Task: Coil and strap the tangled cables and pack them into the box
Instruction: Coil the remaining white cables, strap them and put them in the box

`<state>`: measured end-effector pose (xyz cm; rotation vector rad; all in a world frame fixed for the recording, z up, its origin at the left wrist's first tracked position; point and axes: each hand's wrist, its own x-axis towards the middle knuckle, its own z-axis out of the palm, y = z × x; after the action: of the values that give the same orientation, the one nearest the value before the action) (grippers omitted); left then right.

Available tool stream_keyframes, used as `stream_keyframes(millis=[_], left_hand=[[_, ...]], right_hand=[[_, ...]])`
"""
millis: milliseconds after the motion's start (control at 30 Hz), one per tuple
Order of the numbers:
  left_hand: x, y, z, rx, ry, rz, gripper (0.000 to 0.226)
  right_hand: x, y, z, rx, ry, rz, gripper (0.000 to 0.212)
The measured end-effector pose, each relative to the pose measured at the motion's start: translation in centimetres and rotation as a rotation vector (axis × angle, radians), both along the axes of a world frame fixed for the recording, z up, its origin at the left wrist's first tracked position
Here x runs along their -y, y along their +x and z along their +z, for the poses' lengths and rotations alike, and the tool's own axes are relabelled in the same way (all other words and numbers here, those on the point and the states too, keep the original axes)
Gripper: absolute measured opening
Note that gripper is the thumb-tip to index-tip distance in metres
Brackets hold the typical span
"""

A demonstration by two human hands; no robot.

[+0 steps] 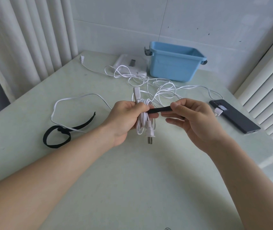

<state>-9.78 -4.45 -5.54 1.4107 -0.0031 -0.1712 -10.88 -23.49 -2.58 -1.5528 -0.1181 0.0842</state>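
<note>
- Coiled white cable [145, 117] is held upright above the middle of the surface [132, 171], bunched into a narrow bundle of several loops.
- Left hand [125, 118] wraps its fingers [138, 107] closed around the bundle's middle; a white connector [136, 94] sticks up above the fist and a two-pin plug [150, 135] hangs below it.
- Black strap [159, 110] runs level from the bundle, at the left hand's fingertips, across to the right hand [193, 118].
- Right hand pinches the strap's far end between thumb and forefinger, the other fingers loosely spread underneath.
- Tangled white cables [149, 80] lie loose on the surface beyond the hands, trailing from the far left edge to the near right.
- One flat white cable [76, 98] loops out to the left of the left hand, and its near part crosses a second black strap [61, 133].
- That second strap lies on the surface at the left, partly curled into a ring with one tail pointing up and right.
- Blue plastic box [174, 67] stands open at the far side of the surface, just behind the tangle, with grey latches at its ends.
- White lid-like piece [127, 63] lies just left of the box.
- Dark phone [232, 116] lies flat at the right, with a small white connector [218, 111] resting on it.
</note>
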Motion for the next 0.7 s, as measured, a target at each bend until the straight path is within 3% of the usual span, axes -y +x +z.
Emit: stream_keyframes(millis=[100, 267, 467, 700], left_hand=[[0.2, -0.2, 0.4, -0.034, -0.070, -0.028, 0.023], [0.2, -0.2, 0.0, -0.012, -0.018, 0.018, 0.026], [0.1, -0.5, 0.1, -0.038, -0.047, -0.017, 0.033], [0.2, -0.7, 0.2, -0.074, -0.071, -0.084, 0.026]], right_hand=[[0.2, 0.0, 0.1, -0.046, 0.039, -0.008, 0.019], [-1.0, -0.8, 0.1, 0.038, 0.057, 0.101, 0.013], [-1.7, -0.9, -0.6, 0.196, -0.050, 0.027, 0.011], [-1.9, -0.9, -1.0, 0.220, -0.080, -0.012, 0.008]])
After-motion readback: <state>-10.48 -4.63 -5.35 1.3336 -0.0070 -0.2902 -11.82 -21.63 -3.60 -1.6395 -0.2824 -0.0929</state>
